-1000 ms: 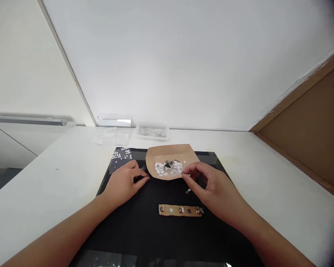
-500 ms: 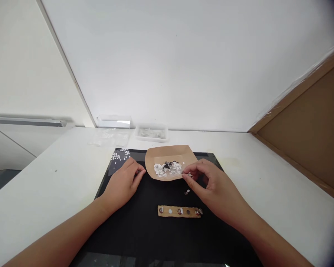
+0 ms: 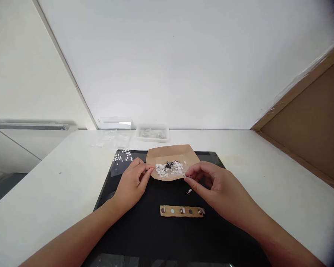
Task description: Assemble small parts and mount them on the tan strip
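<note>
A shallow brown paper tray [image 3: 169,150] holds a heap of small white pieces [image 3: 169,170] with some black scraps among them. My left hand [image 3: 135,180] is closed in a pinch, its fingertips over the tray's left rim by the heap; whatever is between them is too small to make out. At the tray's front right corner my right hand [image 3: 211,181] pinches a tiny white-and-dark piece [image 3: 185,175] between thumb and forefinger. Nearer to me lies a narrow wooden strip [image 3: 178,211] with round metal and white spots along it. A small white-and-dark bit [image 3: 189,191] rests between strip and tray.
A black mat [image 3: 144,233] lies under everything on the white table [image 3: 267,170]. White chips are spread over a dark sheet [image 3: 118,168] at its far left corner. Behind stand a clear plastic box [image 3: 152,139] and plastic bags [image 3: 110,139]. A brown-framed panel [image 3: 308,122] rises at the right.
My left hand has moved right, from beside the tray to over its left rim. My right hand keeps its pinch at the tray's corner. The view has shifted slightly.
</note>
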The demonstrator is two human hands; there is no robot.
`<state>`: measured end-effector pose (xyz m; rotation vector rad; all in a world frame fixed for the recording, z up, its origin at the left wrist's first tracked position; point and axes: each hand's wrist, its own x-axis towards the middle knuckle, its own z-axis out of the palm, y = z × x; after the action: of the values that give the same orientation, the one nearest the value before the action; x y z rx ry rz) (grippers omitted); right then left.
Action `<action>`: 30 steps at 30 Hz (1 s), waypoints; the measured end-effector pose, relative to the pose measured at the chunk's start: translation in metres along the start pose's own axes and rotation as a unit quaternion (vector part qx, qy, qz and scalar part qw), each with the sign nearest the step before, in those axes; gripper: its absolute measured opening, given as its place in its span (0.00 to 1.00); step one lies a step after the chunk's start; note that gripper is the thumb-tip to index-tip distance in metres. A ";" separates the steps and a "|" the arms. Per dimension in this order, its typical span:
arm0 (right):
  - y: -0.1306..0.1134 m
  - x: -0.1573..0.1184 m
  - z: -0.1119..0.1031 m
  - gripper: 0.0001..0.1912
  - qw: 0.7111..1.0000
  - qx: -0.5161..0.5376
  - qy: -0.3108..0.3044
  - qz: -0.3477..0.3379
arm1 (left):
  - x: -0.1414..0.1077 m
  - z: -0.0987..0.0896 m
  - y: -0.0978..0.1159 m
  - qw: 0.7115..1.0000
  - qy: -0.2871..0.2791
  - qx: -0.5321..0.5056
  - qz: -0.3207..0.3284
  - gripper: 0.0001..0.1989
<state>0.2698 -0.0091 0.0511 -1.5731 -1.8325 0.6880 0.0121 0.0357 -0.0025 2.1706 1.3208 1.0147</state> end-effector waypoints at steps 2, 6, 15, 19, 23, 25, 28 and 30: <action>0.000 0.000 0.000 0.08 1.000 0.000 -0.002 0.002 | 0.000 0.001 -0.003 1.000 -0.008 0.001 0.002 0.13; -0.001 0.000 -0.002 0.06 1.000 0.003 -0.005 0.003 | 0.001 -0.001 -0.005 1.000 -0.026 0.005 0.007 0.14; -0.003 -0.002 -0.003 0.06 0.998 0.012 -0.055 0.020 | -0.002 -0.008 -0.010 0.998 -0.047 0.034 0.023 0.15; -0.002 -0.003 -0.003 0.07 0.997 0.014 -0.066 0.029 | -0.003 -0.011 -0.009 0.998 -0.045 0.034 0.026 0.15; 0.000 -0.003 -0.001 0.08 0.998 -0.016 -0.065 0.008 | -0.006 -0.014 -0.006 0.998 -0.038 0.027 0.042 0.12; 0.001 -0.004 -0.003 0.07 0.996 -0.028 -0.087 -0.002 | -0.010 -0.016 -0.004 0.997 -0.047 0.009 0.054 0.11; 0.002 -0.005 -0.012 0.06 0.987 -0.037 -0.155 -0.014 | -0.016 -0.019 0.002 0.993 -0.081 -0.014 0.090 0.12; 0.002 -0.006 -0.020 0.04 0.979 -0.048 -0.194 -0.035 | -0.021 -0.021 0.007 0.986 -0.115 -0.016 0.121 0.11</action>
<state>0.2863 -0.0151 0.0620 -1.5053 -2.2202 0.9374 -0.0057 0.0134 0.0081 2.3819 0.9492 0.8309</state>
